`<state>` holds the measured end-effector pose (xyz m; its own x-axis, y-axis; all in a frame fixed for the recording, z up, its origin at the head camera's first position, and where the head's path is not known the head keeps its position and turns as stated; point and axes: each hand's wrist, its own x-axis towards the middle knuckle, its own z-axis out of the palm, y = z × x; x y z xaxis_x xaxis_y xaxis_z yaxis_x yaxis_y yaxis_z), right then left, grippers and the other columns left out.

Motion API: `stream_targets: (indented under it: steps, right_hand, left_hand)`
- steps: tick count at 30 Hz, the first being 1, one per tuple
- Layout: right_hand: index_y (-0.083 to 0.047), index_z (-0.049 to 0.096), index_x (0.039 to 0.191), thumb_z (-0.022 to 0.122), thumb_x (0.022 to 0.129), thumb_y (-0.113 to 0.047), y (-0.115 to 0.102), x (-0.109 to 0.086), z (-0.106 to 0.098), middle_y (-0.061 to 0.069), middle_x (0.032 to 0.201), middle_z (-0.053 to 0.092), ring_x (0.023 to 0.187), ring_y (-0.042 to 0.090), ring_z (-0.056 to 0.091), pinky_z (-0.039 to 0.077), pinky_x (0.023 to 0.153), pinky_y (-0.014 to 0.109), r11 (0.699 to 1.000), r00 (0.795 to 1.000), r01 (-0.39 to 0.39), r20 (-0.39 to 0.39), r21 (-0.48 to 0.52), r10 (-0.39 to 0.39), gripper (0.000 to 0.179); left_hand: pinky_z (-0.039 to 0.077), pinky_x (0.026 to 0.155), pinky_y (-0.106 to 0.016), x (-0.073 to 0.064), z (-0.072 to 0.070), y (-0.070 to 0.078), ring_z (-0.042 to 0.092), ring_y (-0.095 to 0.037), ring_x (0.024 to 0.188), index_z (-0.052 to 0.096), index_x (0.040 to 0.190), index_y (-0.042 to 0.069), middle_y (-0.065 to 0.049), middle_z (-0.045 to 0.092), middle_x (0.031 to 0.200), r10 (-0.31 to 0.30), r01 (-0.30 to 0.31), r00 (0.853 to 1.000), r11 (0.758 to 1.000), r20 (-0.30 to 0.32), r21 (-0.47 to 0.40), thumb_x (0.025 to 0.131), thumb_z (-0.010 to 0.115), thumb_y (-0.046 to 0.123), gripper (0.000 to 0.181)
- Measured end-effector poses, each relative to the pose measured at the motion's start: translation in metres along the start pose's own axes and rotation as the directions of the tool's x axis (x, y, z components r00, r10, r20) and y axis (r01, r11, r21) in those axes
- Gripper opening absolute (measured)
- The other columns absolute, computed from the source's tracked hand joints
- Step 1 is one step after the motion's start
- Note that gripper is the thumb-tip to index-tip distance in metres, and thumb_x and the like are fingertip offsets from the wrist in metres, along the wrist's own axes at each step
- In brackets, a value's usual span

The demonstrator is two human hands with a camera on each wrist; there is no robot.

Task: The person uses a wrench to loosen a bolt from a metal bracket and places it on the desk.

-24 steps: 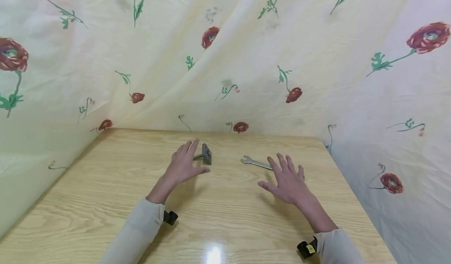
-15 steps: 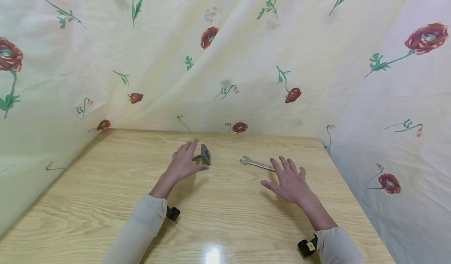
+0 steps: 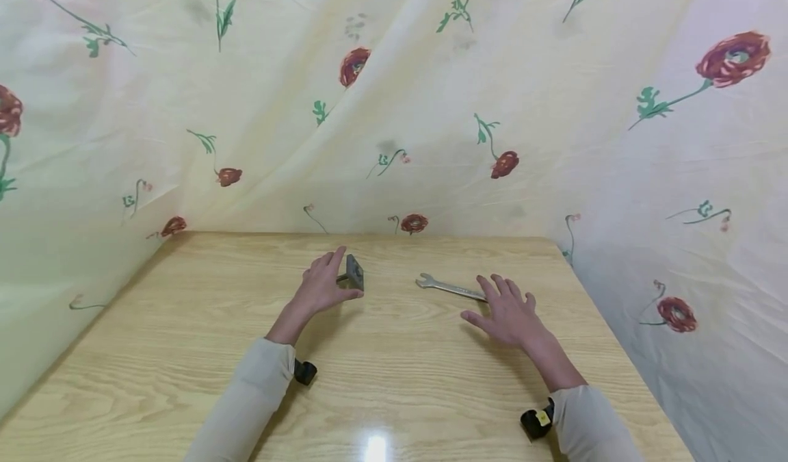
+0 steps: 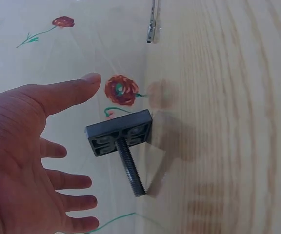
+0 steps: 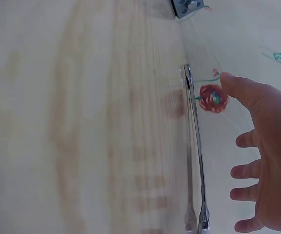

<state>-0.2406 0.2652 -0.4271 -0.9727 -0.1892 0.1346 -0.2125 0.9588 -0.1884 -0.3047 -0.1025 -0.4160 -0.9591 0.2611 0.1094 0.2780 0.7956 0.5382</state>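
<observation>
A dark grey levelling foot, a square plate point(image 3: 354, 272) with a threaded rod point(image 4: 130, 167), rests on its edge on the wooden table. My left hand point(image 3: 318, 288) is held over the table just left of it, thumb and fingers spread. In the left wrist view the open palm point(image 4: 18, 161) faces the plate, with nothing held. A silver open-ended wrench point(image 3: 452, 288) lies flat, its far end hidden behind my right hand point(image 3: 508, 313). That hand hovers with spread fingers close to the wrench shaft point(image 5: 197, 146), holding nothing.
The wooden tabletop point(image 3: 394, 359) carries both metal things near its back. A flower-printed cloth point(image 3: 277, 106) hangs behind and along both sides. Black wrist cameras point(image 3: 537, 422) sit at both cuffs.
The right hand has shifted slightly to the right along the wrench, baring more of its shaft. The head view has drifted a little. The left hand stays beside the levelling foot.
</observation>
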Motion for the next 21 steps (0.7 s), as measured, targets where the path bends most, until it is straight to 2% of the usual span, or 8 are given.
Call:
stream_targets:
  steps: [12, 21]
  right_hand:
    - [-0.004, 0.029, 0.156, 0.053, 0.094, -0.065, 0.013, 0.005, 0.001, 0.032, 0.158, 0.03, 0.142, 0.057, 0.028, 0.024, 0.101, 0.083, 0.997, 0.998, -0.043, 0.05, 0.063, 0.039, 0.09]
    - [-0.003, 0.03, 0.155, 0.054, 0.094, -0.063, 0.02, 0.007, 0.003, 0.034, 0.156, 0.031, 0.141, 0.059, 0.03, 0.026, 0.1, 0.083, 0.997, 0.997, -0.044, 0.07, 0.069, 0.04, 0.089]
  left_hand:
    - [0.024, 0.113, -0.071, 0.015, 0.007, -0.004, 0.028, -0.052, 0.145, 0.022, 0.158, 0.009, -0.03, 0.032, 0.158, 0.007, -0.006, 1.0, 1.0, 0.018, -0.03, 0.081, 0.081, 0.038, 0.101]
    - [0.023, 0.114, -0.071, 0.021, 0.01, -0.015, 0.028, -0.052, 0.146, 0.019, 0.159, 0.011, -0.029, 0.03, 0.159, -0.037, 0.041, 0.998, 0.996, 0.05, -0.082, 0.082, 0.081, 0.038, 0.103]
